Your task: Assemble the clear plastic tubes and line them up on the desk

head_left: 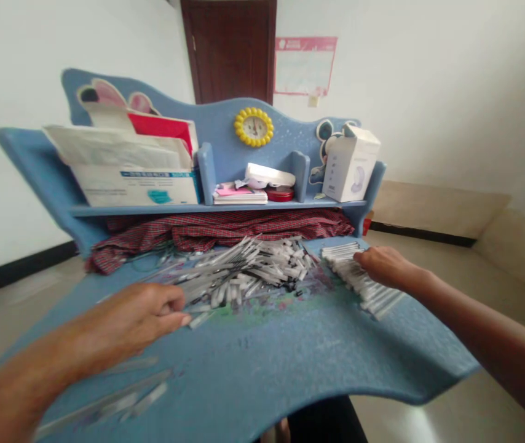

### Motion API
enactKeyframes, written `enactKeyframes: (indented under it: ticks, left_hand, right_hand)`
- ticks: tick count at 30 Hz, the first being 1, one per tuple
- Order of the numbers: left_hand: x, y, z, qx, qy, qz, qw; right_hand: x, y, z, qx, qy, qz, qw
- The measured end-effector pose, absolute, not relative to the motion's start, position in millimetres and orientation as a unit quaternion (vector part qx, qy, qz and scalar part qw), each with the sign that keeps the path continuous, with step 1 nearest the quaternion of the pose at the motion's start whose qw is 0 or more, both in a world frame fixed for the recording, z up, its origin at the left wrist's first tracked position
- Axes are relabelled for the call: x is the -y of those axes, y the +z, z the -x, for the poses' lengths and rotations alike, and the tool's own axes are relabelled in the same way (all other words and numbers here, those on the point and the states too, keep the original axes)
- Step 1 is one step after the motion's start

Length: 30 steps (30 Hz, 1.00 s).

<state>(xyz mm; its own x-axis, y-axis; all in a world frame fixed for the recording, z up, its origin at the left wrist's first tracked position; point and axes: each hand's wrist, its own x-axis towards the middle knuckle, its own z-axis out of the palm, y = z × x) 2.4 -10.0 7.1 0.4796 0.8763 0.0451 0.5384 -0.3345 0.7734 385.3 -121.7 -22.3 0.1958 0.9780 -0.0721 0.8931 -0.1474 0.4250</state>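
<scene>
My left hand [145, 317] lies on the blue desk [281, 363] with fingers curled in a pinch at the near edge of a loose heap of thin white and grey sticks [244, 271]; a stick end shows at its fingertips. My right hand [382, 264] rests palm down on a neat row of the same sticks [364, 280] at the desk's right side; its fingers are hidden under the hand.
A red plaid cloth [225, 231] lies bunched under the desk's shelf. The shelf holds paper boxes [138, 178], a white carton [350, 163], a red tin [280, 195] and booklets. A yellow clock [254, 127] hangs on the back panel. A few loose sticks [119, 400] lie near left.
</scene>
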Motion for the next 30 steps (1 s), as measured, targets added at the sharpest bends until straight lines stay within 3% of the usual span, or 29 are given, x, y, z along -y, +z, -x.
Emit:
enactKeyframes:
  ticks: [2,5,8,12,18,24,30]
  left_hand:
    - [14.0,11.0,1.0,-0.437,0.109,-0.832,0.323]
    - [16.7,11.8,6.6,-0.433,0.068,-0.849,0.294]
    - [16.4,7.4,10.4,-0.438,0.088,-0.847,0.289]
    - [14.8,0.4,12.2,-0.43,0.121,-0.844,0.298]
    - [11.3,-2.4,15.1,-0.437,0.109,-0.85,0.274]
    - [9.2,-5.0,18.4,-0.43,0.097,-0.863,0.246]
    - [5.7,-4.0,18.4,-0.402,0.022,-0.903,0.149]
  right_hand:
    - [123.2,-25.8,-387.4,-0.625,0.1,-0.751,0.19]
    - [123.3,-34.2,-392.1,-0.631,0.097,-0.747,0.185]
    - [120.9,-42.3,-381.4,-0.629,0.111,-0.75,0.175]
    - [118.7,-43.8,-323.1,-0.74,0.116,-0.659,0.069]
    - [109.8,-28.6,-198.3,-0.873,-0.002,-0.487,-0.015]
    - [81.6,-29.5,-125.9,-0.909,0.014,-0.415,-0.039]
    - [62.2,-36.2,-111.2,-0.905,-0.016,-0.424,0.016]
